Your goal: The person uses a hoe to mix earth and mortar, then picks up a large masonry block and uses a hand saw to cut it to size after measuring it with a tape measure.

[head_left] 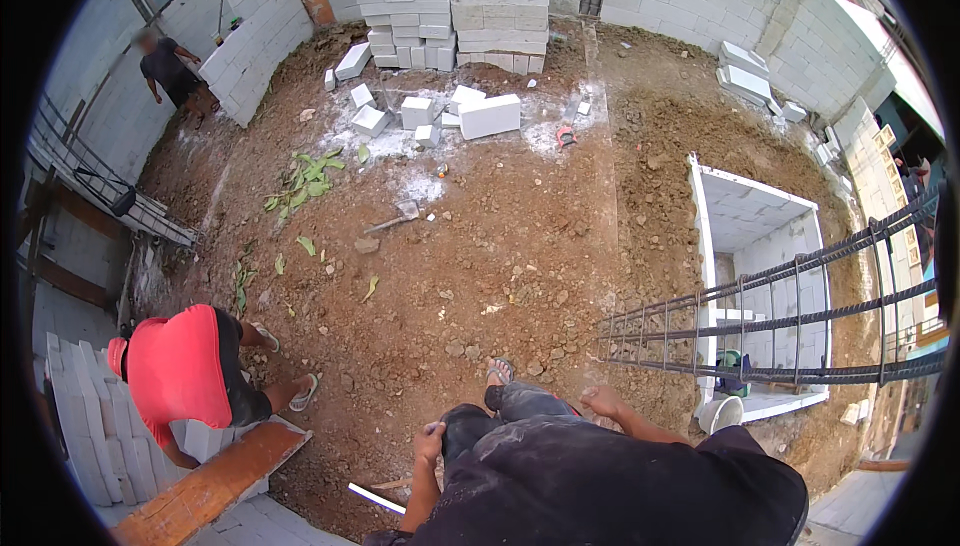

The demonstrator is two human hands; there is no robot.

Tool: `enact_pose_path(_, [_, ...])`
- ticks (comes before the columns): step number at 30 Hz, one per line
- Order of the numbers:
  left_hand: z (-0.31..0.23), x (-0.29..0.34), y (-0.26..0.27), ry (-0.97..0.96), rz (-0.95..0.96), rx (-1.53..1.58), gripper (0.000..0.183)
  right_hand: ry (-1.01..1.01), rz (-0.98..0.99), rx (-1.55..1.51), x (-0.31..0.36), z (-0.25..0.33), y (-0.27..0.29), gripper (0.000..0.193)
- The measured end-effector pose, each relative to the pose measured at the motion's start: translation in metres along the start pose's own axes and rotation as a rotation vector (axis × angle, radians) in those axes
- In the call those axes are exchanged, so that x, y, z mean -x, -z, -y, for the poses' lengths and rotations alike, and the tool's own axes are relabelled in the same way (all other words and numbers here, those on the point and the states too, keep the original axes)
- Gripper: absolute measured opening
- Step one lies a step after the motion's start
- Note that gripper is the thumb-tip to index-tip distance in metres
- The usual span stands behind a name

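Note:
I look down on my own dark shirt and trousers. My left hand [431, 440] rests on my left knee and holds nothing. My right hand [604, 402] hangs beside my right knee with loose fingers and nothing in it. It is just below the near end of a long steel rebar cage [760, 331], without touching it. The cage runs off to the right. My sandalled foot [499, 372] stands on red-brown earth.
A person in a red shirt [178, 371] bends over stacked white blocks [85, 416] beside a wooden plank [210, 486]. Another person [170, 71] stands far left. More blocks [450, 1], some loose [489, 116], lie ahead. A block-lined pit [760, 236] and a white bucket [722, 414] are at right.

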State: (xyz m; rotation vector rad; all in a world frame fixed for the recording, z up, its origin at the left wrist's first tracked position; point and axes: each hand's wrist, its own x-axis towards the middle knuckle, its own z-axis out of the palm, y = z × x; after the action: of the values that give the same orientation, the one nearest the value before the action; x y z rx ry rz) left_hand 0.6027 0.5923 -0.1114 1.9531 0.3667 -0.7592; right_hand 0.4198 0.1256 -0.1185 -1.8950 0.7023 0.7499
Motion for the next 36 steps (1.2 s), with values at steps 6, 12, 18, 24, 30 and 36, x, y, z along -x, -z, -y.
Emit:
enact_pose_path(6, [-0.15,-0.101,0.006,0.159,-0.062,0.267,0.035,0.008,-0.179,-0.634,-0.087,0.189,0.149,0.04])
enact_pose_path(12, [-0.228,-0.206,-0.019,0.165,0.249,0.153,0.033,-0.213,-0.49,-0.753,-0.18,0.186,0.241,0.027])
enact_pose_path(18, [-0.338,-0.366,-0.046,0.048,0.528,-0.633,0.048,-0.013,-0.33,0.65,-0.172,0.093,0.254,0.029])
enact_pose_path(24, [-0.541,-0.564,-0.071,-0.641,0.609,-1.557,0.065,-0.615,-0.489,-0.917,-0.258,0.207,0.39,0.027])
enact_pose_path(30, [-0.812,-0.697,-0.261,-0.382,0.17,-0.107,0.039,-0.629,-0.614,-1.06,-0.344,0.219,0.497,0.026])
enact_pose_path(36, [-0.908,-0.732,-0.396,-0.466,0.21,-0.266,0.048,-0.488,-0.755,-1.029,-0.436,0.187,0.585,0.024])
